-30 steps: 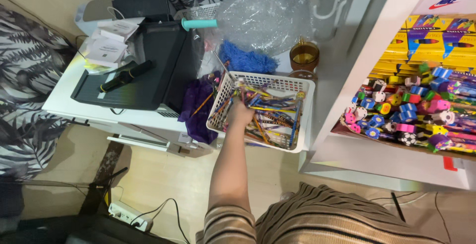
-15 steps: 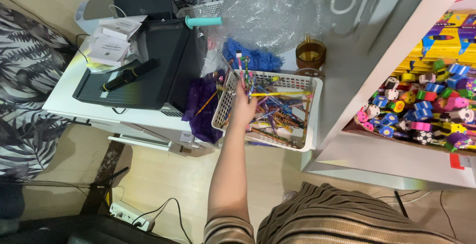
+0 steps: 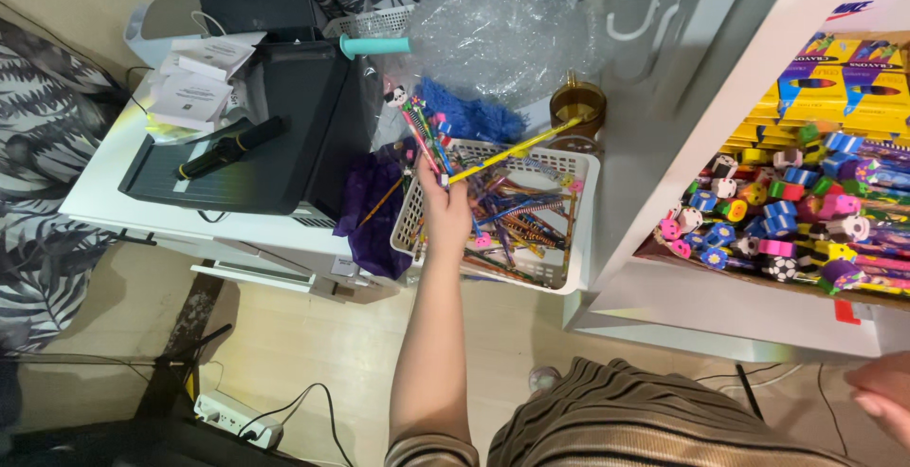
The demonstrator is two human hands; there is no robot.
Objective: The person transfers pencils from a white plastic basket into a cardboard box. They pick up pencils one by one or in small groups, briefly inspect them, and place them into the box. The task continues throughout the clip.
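Okay, our left hand is closed around a bunch of pencils lifted just above the white basket; a yellow pencil sticks out sideways. We'd tighten the grip so none slips. Our right hand is barely in view; we can't tell its state.

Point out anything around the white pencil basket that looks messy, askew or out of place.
The white basket overhangs the edge of the white table, and its pencils lie jumbled every which way. The left hand holds a splayed handful of pencils, one yellow pencil jutting sideways. Purple cloth droops over the table edge beside the basket.
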